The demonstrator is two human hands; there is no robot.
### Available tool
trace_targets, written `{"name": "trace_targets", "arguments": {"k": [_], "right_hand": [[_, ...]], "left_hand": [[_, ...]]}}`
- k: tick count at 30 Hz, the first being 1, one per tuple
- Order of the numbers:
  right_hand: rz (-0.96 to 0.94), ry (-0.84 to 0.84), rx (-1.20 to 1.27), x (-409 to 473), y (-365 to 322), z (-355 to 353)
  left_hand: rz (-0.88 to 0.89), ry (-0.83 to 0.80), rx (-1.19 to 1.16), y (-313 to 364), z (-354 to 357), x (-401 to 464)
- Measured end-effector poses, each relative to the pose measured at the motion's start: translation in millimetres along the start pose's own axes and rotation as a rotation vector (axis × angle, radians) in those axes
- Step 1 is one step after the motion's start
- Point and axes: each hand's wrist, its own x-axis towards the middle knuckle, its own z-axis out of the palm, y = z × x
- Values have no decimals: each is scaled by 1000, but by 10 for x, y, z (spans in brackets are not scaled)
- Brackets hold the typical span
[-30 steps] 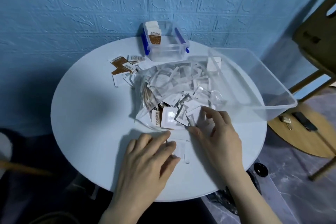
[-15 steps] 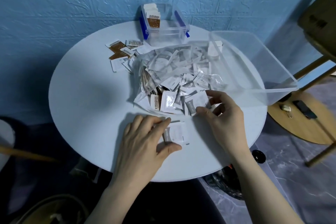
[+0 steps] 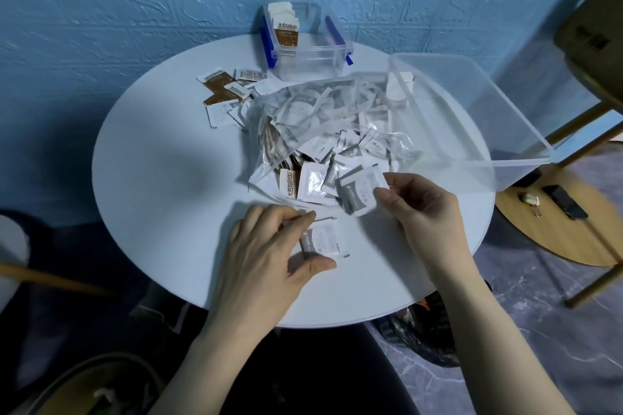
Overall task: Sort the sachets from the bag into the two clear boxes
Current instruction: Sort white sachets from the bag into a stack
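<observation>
A clear plastic bag (image 3: 323, 125) full of white and brown sachets lies open in the middle of the round white table (image 3: 161, 178). My right hand (image 3: 421, 212) pinches a white sachet (image 3: 362, 194) at the bag's mouth. Near the table's front, my left hand (image 3: 269, 253) holds a small stack of white sachets (image 3: 323, 241) between thumb and fingers. A small clear box with blue clips (image 3: 323, 54) stands at the back and holds upright brown-and-white sachets. A large clear box (image 3: 505, 118) sits at the right with a few white sachets inside.
Several loose brown and white sachets (image 3: 226, 91) lie on the table left of the bag. A wooden chair (image 3: 593, 54) stands at the right, above a round wooden surface (image 3: 573, 229) with small items. A blue wall rises behind the table.
My right hand has lifted a white sachet out of the bag's mouth. My left hand has drawn back a little, uncovering its stack of sachets.
</observation>
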Motion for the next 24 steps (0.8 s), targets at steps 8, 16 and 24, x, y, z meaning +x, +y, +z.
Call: {"name": "trace_targets", "arguments": {"k": [8,16,24], "right_hand": [[81,-112,184,-252,-92,4],[-136,-260,-95,-474,1,170],[-409,-498,-596,-327,60,36]], "left_hand": [[-61,145,-212,34,-52,26],[-511,141,-967,39,-97,-21],[-602,274,-909,-124,-191,-16]]}}
